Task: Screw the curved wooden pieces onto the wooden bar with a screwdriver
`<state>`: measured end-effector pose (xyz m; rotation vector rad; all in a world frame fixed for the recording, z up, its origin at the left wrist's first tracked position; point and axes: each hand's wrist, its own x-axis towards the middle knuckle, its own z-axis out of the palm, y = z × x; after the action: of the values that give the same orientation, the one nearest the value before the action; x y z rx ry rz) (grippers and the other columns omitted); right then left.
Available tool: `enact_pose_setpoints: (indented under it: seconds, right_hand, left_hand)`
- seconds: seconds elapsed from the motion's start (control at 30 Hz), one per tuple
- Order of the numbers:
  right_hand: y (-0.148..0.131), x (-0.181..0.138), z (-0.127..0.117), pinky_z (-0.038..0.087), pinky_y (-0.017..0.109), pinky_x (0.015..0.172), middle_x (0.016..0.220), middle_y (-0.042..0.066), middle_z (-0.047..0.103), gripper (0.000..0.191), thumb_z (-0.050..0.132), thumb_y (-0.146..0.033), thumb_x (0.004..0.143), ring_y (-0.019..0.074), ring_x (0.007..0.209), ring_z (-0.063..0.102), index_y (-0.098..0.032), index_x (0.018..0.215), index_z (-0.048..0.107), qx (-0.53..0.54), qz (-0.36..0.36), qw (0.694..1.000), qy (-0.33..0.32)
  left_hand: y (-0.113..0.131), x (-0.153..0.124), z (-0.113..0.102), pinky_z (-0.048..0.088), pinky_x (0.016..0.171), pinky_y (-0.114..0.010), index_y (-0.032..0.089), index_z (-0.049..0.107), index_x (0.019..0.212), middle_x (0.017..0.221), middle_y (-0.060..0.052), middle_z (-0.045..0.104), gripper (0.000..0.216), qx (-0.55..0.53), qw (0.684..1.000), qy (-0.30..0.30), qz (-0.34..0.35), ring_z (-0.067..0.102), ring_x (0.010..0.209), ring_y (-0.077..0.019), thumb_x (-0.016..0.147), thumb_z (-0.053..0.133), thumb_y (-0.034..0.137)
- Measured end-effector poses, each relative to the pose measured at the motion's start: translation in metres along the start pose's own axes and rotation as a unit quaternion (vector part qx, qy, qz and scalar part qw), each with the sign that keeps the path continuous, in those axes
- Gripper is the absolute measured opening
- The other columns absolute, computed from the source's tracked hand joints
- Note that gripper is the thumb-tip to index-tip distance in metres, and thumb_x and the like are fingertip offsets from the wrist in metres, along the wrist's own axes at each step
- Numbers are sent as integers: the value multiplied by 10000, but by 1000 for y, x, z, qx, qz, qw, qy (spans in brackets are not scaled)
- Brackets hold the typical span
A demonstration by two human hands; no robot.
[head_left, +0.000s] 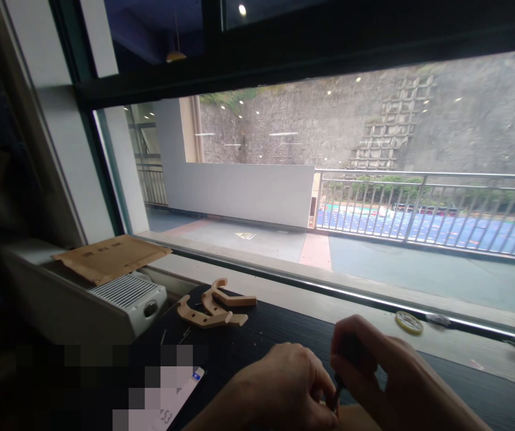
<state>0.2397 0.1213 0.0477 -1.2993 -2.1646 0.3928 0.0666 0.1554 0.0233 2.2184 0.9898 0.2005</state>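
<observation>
Both my hands work close together at the bottom middle, over a dark table (257, 335). My right hand (376, 365) is wrapped round a dark tool handle (350, 350) whose thin shaft points down between the hands. My left hand (287, 386) is pinched shut right beside the shaft's tip, on something I cannot make out. A bit of pale wood shows just under the hands. Two curved wooden pieces (215, 305) lie on the table to the far left of my hands.
A white appliance with a vent grille (127, 299) stands at the left with a brown cardboard sheet (109, 257) on top. A yellow tape roll (409, 322) lies on the window sill. A white card (181, 398) lies at the table's near edge. Small screws are scattered near the wooden pieces.
</observation>
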Motion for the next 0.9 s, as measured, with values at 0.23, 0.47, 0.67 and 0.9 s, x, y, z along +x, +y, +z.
enact_pose_setpoints:
  seconds: [0.23,0.47,0.67,0.9]
  right_hand:
    - [3,6,9,337,230,455,549,-48,517,122,435,-316,857,120,483,461,-228,773,425,-31,51,997,49]
    - [-7,1,-5,368,213,476,613,-44,556,85,437,-230,846,112,517,481,-238,861,520,-17,1,1000,15]
    - [6,3,0,335,220,459,573,-46,538,100,441,-294,868,115,491,465,-228,796,462,-51,30,998,26]
    - [-6,4,2,324,212,461,570,-58,548,47,436,-236,842,111,488,477,-236,849,483,-39,9,999,4]
  left_hand:
    - [2,0,-1,338,491,-144,219,731,750,636,42,599,164,-3,1000,0,0,514,587,-97,647,618,280]
    - [1,1,-1,324,474,-152,208,733,747,593,45,563,167,0,1000,1,4,519,570,-96,635,625,268]
    - [-1,3,0,324,478,-158,228,747,791,625,43,595,190,13,1000,6,10,520,575,-95,648,629,271]
    - [10,-3,-4,295,442,-136,205,736,698,545,55,515,136,-23,999,5,-25,495,547,-80,632,618,216]
